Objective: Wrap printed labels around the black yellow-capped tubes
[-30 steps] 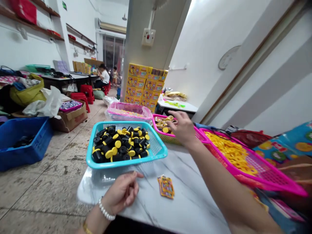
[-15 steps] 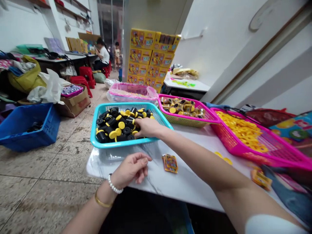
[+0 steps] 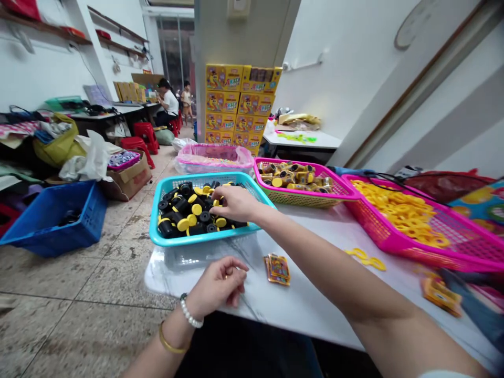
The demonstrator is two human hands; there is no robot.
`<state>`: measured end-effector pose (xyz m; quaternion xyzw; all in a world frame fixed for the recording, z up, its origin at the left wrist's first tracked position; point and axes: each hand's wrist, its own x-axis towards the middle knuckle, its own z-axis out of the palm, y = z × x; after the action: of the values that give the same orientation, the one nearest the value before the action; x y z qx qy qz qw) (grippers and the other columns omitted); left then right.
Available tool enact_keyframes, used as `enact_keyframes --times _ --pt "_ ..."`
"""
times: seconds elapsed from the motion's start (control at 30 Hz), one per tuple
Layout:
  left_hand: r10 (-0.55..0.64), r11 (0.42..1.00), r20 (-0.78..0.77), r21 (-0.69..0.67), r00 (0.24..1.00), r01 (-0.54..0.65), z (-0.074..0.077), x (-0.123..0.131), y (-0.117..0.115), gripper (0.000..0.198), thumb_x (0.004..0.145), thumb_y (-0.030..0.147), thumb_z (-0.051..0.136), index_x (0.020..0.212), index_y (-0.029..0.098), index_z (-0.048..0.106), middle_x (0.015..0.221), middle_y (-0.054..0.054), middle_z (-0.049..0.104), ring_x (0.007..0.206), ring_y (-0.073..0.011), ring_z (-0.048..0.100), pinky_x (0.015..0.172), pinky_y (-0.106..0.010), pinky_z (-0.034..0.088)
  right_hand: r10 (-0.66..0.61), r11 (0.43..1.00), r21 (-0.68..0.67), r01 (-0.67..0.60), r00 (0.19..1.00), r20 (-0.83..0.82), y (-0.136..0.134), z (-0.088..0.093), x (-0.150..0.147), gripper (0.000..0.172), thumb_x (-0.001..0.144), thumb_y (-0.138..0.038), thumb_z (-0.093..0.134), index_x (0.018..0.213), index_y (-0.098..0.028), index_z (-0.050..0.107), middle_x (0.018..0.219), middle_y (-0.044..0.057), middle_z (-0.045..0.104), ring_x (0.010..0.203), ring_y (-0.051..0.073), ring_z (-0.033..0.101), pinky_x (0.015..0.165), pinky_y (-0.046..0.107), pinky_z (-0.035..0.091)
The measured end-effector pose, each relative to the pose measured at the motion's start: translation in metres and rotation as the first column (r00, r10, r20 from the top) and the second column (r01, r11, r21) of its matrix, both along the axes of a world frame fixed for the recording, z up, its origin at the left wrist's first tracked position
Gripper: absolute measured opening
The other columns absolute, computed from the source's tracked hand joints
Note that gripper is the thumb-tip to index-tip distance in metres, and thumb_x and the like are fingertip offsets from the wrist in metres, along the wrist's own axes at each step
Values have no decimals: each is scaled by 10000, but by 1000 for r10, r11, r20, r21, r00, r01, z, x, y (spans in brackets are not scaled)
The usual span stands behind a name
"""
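Note:
My right hand (image 3: 236,203) reaches into a turquoise basket (image 3: 205,241), fingertips down among small black cylinders with yellow caps (image 3: 194,209). Its thumb and fingers are apart, and nothing shows firmly held, though the far fingers are partly hidden. Over the table's near edge hovers my left hand (image 3: 220,283), loosely curled, with a gap between fingers and thumb and nothing visible in it. A white bead bracelet and a gold bangle circle that wrist. Just right of it, a small stack of printed yellow-orange packets (image 3: 277,269) lies on the white marbled table (image 3: 252,294).
A pink basket (image 3: 307,198) holds wrapped yellow-brown pieces; another (image 3: 394,252) holds yellow rings. Loose yellow rings (image 3: 366,259) lie near my right forearm. A lined pink basket (image 3: 214,152) stands behind. On the floor left is a blue crate (image 3: 51,226). Two people are in the background.
The view has tilted and shifted slightly. My right hand has moved a little left within the turquoise basket, its fingers spread over the pieces. My left hand stays near the table edge.

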<state>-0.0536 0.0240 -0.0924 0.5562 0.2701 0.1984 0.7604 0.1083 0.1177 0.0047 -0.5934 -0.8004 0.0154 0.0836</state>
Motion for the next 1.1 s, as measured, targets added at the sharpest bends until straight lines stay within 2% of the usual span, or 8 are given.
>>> enact_keyframes --times 0.23,0.47,0.53,0.63,0.77,0.93,1.03,1.1 --pt "87 994 6 73 996 -87 -2 -5 -6 531 774 620 702 982 144 593 630 50 572 405 -62 504 406 -182 319 147 989 -16 -149 984 -96 12 -8 -16 334 747 -76 662 1067 -173 682 1031 86 745 915 230 671 767 280 462" --pt "178 969 -93 190 980 -158 -2 -4 -12 336 843 478 659 919 150 639 659 20 612 479 -97 546 486 -220 398 -58 963 204 173 879 -474 -69 4 50 312 789 -200 598 1100 -167 596 1022 63 679 805 167 622 732 287 506" --pt "220 906 -136 396 966 -151 2 6 -16 206 883 357 631 848 159 674 675 4 629 541 -114 569 540 -236 425 -125 940 209 270 842 -525 -105 -3 77 277 786 -232 611 1055 -186 654 990 48 695 785 162 626 720 287 516" --pt "297 677 -130 727 946 -113 11 34 -23 113 883 207 650 810 176 730 775 -29 675 702 -149 623 694 -272 480 -334 898 115 424 829 -448 -154 -23 108 432 769 -273 659 1194 -197 665 939 42 730 709 163 639 684 302 525" --pt "336 460 -297 880 894 119 17 78 -22 112 896 191 656 891 196 767 892 -63 690 829 -198 651 742 -302 497 -517 848 -14 529 822 -237 -194 -49 123 276 764 -272 690 1028 -208 744 866 44 762 717 198 679 677 320 521" --pt "311 346 -477 862 822 369 10 102 -14 169 935 212 602 850 190 747 917 -60 690 809 -192 656 675 -287 492 -455 890 -70 451 861 -229 -202 -72 120 213 850 -245 642 1015 -219 776 993 66 766 873 219 714 803 337 540" --pt "324 310 -410 897 852 314 5 98 -13 171 926 193 610 802 182 727 876 -46 688 758 -175 658 665 -277 498 -434 894 -11 448 860 -268 -199 -80 118 297 892 -291 637 1160 -216 741 1022 85 759 902 237 715 822 365 558" --pt "340 282 -292 939 894 199 2 88 -15 153 912 180 630 792 185 725 844 -33 682 726 -158 654 662 -258 506 -421 857 168 486 851 -313 -202 -80 112 347 894 -344 657 1201 -194 721 1074 119 744 960 268 705 846 405 566"
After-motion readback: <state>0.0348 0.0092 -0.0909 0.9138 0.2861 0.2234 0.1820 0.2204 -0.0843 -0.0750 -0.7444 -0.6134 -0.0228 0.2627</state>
